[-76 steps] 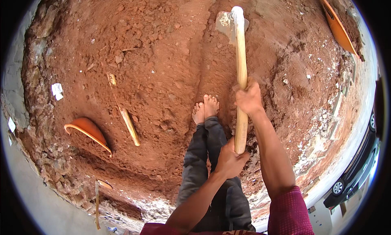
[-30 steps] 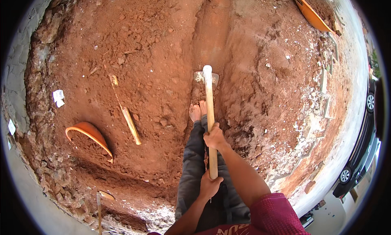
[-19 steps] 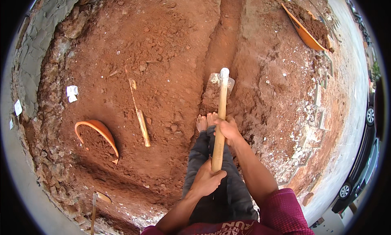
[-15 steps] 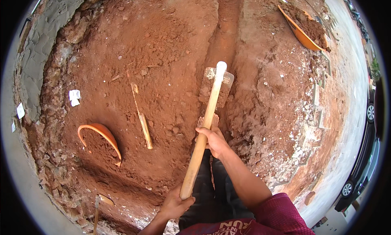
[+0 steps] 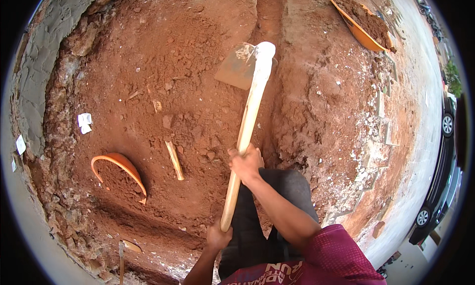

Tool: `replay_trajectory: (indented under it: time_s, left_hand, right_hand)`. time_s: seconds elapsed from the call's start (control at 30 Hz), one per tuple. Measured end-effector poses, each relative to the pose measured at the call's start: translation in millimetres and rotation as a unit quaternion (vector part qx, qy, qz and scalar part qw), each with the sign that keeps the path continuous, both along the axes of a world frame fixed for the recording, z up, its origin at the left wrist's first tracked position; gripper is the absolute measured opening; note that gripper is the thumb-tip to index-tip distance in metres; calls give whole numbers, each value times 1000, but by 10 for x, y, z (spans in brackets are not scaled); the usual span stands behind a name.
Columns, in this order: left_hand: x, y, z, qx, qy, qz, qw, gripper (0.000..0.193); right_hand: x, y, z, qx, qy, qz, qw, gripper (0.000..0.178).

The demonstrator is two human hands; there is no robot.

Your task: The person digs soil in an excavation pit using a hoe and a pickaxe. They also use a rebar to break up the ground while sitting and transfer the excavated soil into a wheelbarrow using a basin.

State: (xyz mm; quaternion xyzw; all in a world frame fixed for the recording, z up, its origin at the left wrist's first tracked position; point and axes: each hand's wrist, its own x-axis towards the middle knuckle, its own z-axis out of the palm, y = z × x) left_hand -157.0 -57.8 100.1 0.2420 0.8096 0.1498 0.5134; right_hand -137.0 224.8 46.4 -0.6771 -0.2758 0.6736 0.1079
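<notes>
A hoe [image 5: 249, 122] with a pale wooden handle and a broad metal blade is raised over the reddish soil. My left hand [image 5: 218, 236] is wrapped round the butt end of the handle. Further up, my right hand [image 5: 246, 162] grips the handle near its middle. The blade [image 5: 236, 69] hangs to the left of the handle's white-wrapped head, with some dry fibres caught at the joint. Beyond it runs a shallow trench [image 5: 270, 18] in the soil.
On the left, an orange pan [image 5: 129, 165] lies partly buried in loose soil, near a short wooden stick [image 5: 174, 160]. Another orange pan [image 5: 363, 33] heaped with soil stands at the far right. Another long-handled tool [image 5: 121, 260] lies lower left. Parked cars [image 5: 438, 186] stand beyond the pavement.
The hoe's head has risen off the trench and come up closer, its blade swinging to the left. Both hands keep their grip; the right one has shifted slightly left. One leg has stepped forward.
</notes>
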Motion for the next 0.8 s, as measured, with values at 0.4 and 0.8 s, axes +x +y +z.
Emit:
replay_trajectory:
  time_s: [0.4,0.8]
  left_hand:
    - [1023,2706,-1259,92,-228,131,960,21]
    - [1634,734,-1199,-12,-278,181,943,17]
  right_hand:
    - [1259,1016,-1480,205,-317,346,859,46]
    - [1738,-879,-1061,57,-225,315,920,43]
